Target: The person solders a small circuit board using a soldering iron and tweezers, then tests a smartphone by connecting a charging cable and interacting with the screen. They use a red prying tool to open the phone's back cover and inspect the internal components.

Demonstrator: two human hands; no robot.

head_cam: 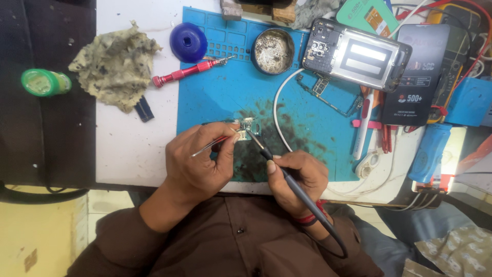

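A small circuit board (247, 125) is being worked on near the middle of the blue mat (215, 97), at the edge of a dark, sooty patch. The left hand (197, 161) is being closed around a pair of tweezers (212, 145), whose tips are being pressed against the board from its eight o'clock side; whether the tips are pinching the board's edge or only pinning it down is hard to tell at this size. The right hand (300, 177) is being wrapped in a pen-style grip around a soldering iron (287, 179), its tip being brought onto the board from four o'clock.

Several risks are being run. If the tweezers are slipping, the light board could be flicked across the mat and a joint smeared. If the hot tip is being kept on one pad too long, the pad could be lifted or nearby parts scorched. The white cable (278, 110), at the board's three o'clock, could be singed by a stray sweep, and the iron's own cord is being trailed over the worktop (128, 149) edge, where a snag could jerk the tip.
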